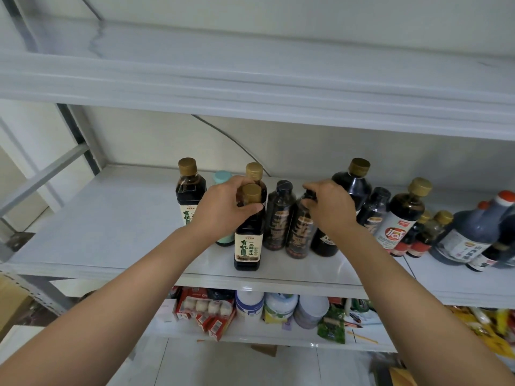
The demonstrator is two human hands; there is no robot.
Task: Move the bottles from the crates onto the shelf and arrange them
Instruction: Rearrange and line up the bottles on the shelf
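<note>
Our L hand point(223, 208) grips the neck of the gold-cap soy bottle point(248, 243), upright near the front of the shelf point(106, 218). R hand point(330, 208) pinches the top of a dark bottle point(299, 238) just beside it, w/ other bottles point(401, 218) standing behind & to the right.
</note>
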